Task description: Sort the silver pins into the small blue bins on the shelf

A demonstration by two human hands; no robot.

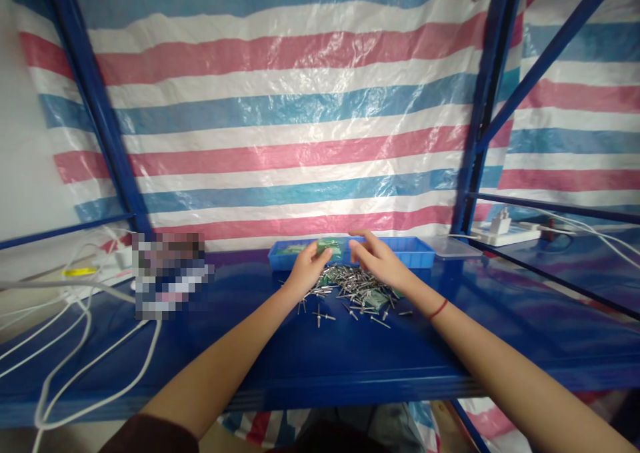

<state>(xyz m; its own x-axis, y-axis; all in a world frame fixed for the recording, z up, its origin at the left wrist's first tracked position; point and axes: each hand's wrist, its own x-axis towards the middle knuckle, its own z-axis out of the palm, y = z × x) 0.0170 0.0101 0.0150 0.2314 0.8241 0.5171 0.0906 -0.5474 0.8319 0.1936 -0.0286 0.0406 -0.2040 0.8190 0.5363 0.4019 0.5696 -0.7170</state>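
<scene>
My left hand [306,268] pinches a small green packet [332,247] between thumb and fingers, above the front edge of a long blue plastic bin [419,257]. Just to the right, my right hand [379,258] is held with fingers apart and nothing visible in it. Beneath both hands lies a loose heap of metal pop rivets [356,284], with several strays in front. Another green packet [377,299] rests among the rivets. More green pieces [291,248] lie in the bin's left part; my hands hide some of its middle.
The blue shelf top [280,360] carries everything. White cables [90,360] loop over its left side, beside a blurred-out object [170,273]. A clear plastic lid [457,247] and a white power strip [513,234] lie at right. Blue posts [473,106] and a striped sheet [290,113] stand behind.
</scene>
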